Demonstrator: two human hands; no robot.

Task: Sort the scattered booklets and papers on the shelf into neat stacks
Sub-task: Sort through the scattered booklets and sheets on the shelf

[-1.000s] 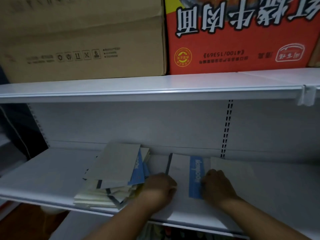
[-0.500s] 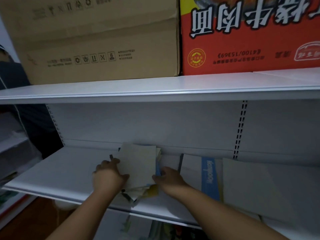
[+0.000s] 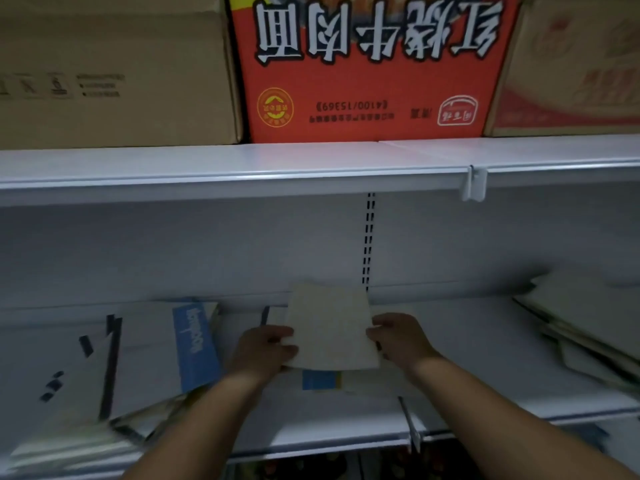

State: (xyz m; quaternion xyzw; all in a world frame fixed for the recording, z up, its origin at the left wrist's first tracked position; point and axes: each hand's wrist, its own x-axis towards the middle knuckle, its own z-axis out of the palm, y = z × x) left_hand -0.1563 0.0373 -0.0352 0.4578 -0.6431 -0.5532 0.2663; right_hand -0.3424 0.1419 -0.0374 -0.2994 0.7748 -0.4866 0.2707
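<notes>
A pale cream booklet [image 3: 330, 327] is lifted above the white shelf [image 3: 311, 417], tilted up toward the back wall. My left hand [image 3: 263, 351] grips its left edge and my right hand [image 3: 401, 341] grips its right edge. Under it lies a booklet with a blue and yellow corner [image 3: 320, 379]. To the left a messy pile [image 3: 104, 386] of booklets and papers spreads out, topped by a white booklet with a blue band [image 3: 194, 341]. Another loose pile of pale papers [image 3: 581, 334] lies at the far right.
The upper shelf [image 3: 242, 168] hangs low over the work space and carries a brown carton [image 3: 114, 71], a red carton [image 3: 374, 64] and a tan carton [image 3: 571, 64]. A slotted upright [image 3: 367, 244] runs down the back wall. A plastic divider [image 3: 412, 431] sticks out at the shelf's front edge.
Both hands took the cream booklet off the left pile and carried it right, holding it raised between them. The view swung right, so the pile now sits at the left.
</notes>
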